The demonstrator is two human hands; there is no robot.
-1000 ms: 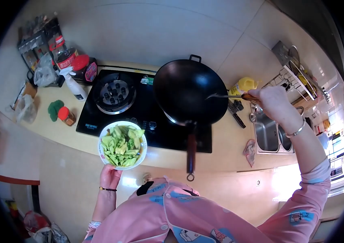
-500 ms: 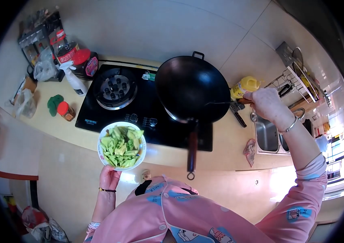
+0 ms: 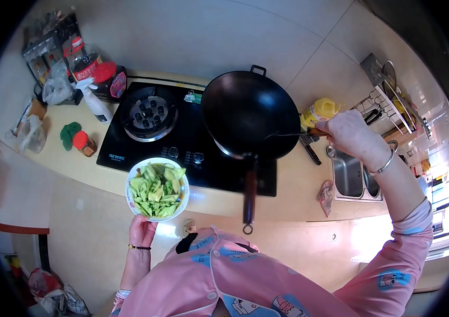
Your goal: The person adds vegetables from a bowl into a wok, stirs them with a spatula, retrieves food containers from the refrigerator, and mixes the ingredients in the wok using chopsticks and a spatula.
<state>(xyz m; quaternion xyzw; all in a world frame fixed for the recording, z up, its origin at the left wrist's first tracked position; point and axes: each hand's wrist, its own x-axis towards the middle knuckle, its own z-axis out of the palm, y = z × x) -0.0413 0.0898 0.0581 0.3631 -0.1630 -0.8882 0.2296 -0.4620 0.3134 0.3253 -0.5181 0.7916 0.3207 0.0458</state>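
My left hand (image 3: pixel 142 230) grips the lower rim of a white bowl (image 3: pixel 131 203) at the counter's front edge. Pieces of green vegetable (image 3: pixel 156 190) fill the bowl. On the right, my right hand (image 3: pixel 348 134) is closed round the wooden handle of a utensil (image 3: pixel 293 134), whose metal end reaches into the black wok (image 3: pixel 251 108). The wok looks empty and sits on the right side of the black stove (image 3: pixel 187 127), with its long handle (image 3: pixel 249 203) toward me. Whether the utensil's tip touches the wok is hard to tell.
A bare burner (image 3: pixel 149 114) is left of the wok. Beyond it stand a spray bottle (image 3: pixel 95 103), a red-lidded jar (image 3: pixel 84 143) and a green cloth (image 3: pixel 69 136). To the right are a yellow bottle (image 3: pixel 319 112), a knife (image 3: pixel 311 151) and a sink (image 3: pixel 347 177).
The utensil's end sits slightly lower in the wok than a second ago, its metal part seen at a different angle. The bowl has barely moved.
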